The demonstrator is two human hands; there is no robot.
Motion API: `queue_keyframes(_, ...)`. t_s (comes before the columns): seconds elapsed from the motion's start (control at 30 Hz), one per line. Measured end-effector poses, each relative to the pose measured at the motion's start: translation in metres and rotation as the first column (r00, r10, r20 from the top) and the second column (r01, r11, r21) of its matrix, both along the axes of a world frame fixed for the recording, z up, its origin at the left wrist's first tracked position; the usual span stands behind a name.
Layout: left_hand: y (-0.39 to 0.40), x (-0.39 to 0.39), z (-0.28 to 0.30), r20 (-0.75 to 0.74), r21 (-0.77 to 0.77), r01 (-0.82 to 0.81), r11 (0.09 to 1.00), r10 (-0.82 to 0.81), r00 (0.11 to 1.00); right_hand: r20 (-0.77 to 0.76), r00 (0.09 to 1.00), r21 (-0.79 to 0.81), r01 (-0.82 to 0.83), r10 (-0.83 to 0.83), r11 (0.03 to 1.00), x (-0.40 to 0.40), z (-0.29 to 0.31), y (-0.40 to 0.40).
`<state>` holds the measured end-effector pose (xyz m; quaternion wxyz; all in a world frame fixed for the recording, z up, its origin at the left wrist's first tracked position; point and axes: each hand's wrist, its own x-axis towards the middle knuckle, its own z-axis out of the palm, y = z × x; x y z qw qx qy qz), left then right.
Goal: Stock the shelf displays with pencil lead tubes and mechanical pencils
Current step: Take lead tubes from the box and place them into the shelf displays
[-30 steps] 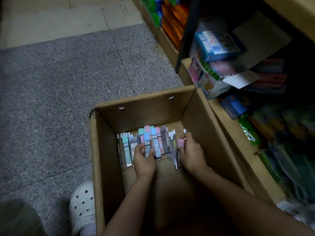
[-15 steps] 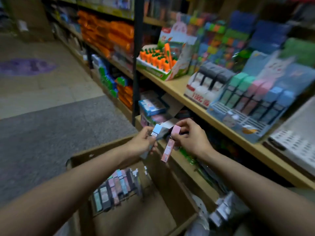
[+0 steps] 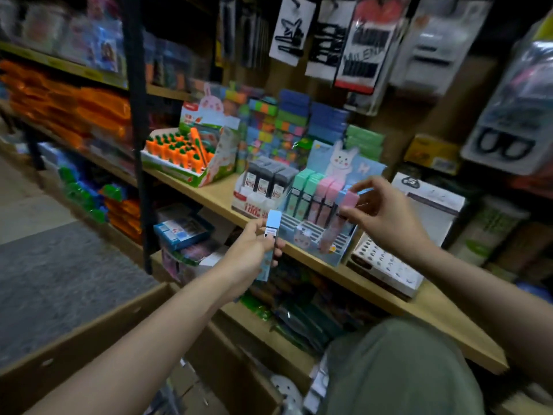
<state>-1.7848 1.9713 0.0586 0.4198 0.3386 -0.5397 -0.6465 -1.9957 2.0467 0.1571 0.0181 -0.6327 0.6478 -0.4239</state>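
Observation:
My left hand (image 3: 250,250) grips a blue-capped lead tube (image 3: 270,244) upright, in front of the wooden shelf (image 3: 389,295). My right hand (image 3: 386,217) pinches a pink-capped lead tube (image 3: 339,218) by its cap, its lower end hanging over the rabbit display stand (image 3: 317,235). That stand holds rows of green, pink and blue capped tubes (image 3: 314,190). Left of it stands a white box of grey-capped lead tubes (image 3: 266,181).
The open cardboard box (image 3: 74,342) lies below my arms at the bottom left. A carrot-pen display (image 3: 185,157) stands further left on the shelf, a white tray (image 3: 386,268) to the right. Hair-clip cards (image 3: 356,43) hang above. My knee (image 3: 398,369) is at the lower right.
Both hands rose out of the cardboard box, each with one tube, and moved up to the shelf. The right hand now holds the pink tube over the rabbit display.

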Motion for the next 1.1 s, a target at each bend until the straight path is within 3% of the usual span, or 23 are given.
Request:
queue_keyframes(0.13,-0.002,-0.009,0.002,0.024,-0.037,0.053,0.998,-0.052,0.998,-0.06,0.988,-0.078,0.141,-0.146,0.987,-0.025,0.015,-0.004)
queue_keyframes(0.33,-0.005,-0.013,0.0,0.021,-0.068,0.108,0.992,-0.107,0.994,-0.25,0.948,-0.095,0.179,-0.197,0.979,-0.024,0.008,-0.034)
queue_keyframes(0.5,-0.013,-0.009,-0.003,0.018,-0.075,0.078,0.994,-0.077,0.997,-0.32,0.922,-0.06,0.211,-0.219,0.976,-0.033,0.001,-0.045)
queue_keyframes(0.7,-0.022,-0.008,-0.009,-0.038,-0.011,0.038,0.999,-0.039,0.999,-0.288,0.932,-0.02,0.223,-0.219,0.975,-0.036,0.002,-0.044)
queue_keyframes(0.87,-0.029,-0.005,-0.008,-0.095,0.039,-0.002,0.999,0.006,0.995,-0.16,0.971,-0.062,0.171,-0.178,0.983,-0.019,0.008,-0.053)
queue_keyframes(1.1,-0.032,0.0,-0.006,-0.111,0.083,-0.045,0.996,0.054,0.992,-0.212,0.968,-0.024,0.133,-0.135,0.991,0.004,-0.005,-0.076)
